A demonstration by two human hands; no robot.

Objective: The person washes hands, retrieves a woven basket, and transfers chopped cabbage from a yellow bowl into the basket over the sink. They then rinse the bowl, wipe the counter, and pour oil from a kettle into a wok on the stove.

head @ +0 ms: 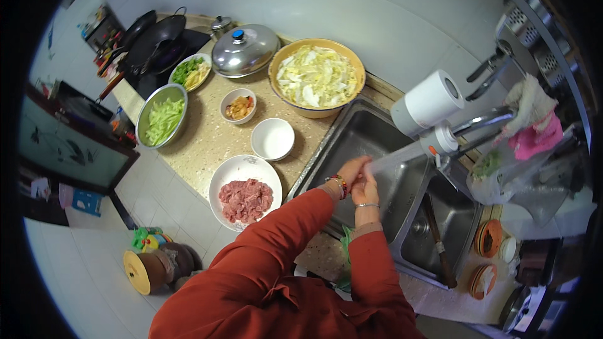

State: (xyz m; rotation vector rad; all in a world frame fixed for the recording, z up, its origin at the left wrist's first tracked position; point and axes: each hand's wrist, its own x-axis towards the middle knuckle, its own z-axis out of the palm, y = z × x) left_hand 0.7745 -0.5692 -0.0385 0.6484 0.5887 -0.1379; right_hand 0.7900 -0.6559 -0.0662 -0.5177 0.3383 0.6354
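Over the large basin of the stainless-steel sink [377, 125], my left hand [351, 172] and my right hand [365, 190] touch each other at the fingers. Water [395, 156] sprays onto them from a faucet-mounted filter [427, 102] on the chrome faucet [487, 120]. I see no object in either hand; the spray partly blurs the fingertips. Beaded bracelets circle my left wrist, and a thin metal bangle is on my right. Left of the sink are a plate [271, 174] of raw sliced meat [245, 200] and a white bowl [272, 139].
A yellow-rimmed basin [360, 75] of chopped cabbage [315, 77] borders the sink. Farther left sit a small bowl [238, 119], a lidded steel pan [245, 52], a steel bowl [185, 125] of sliced green vegetable and a wok [158, 40]. A wooden-handled tool [435, 235] leans across the small basin.
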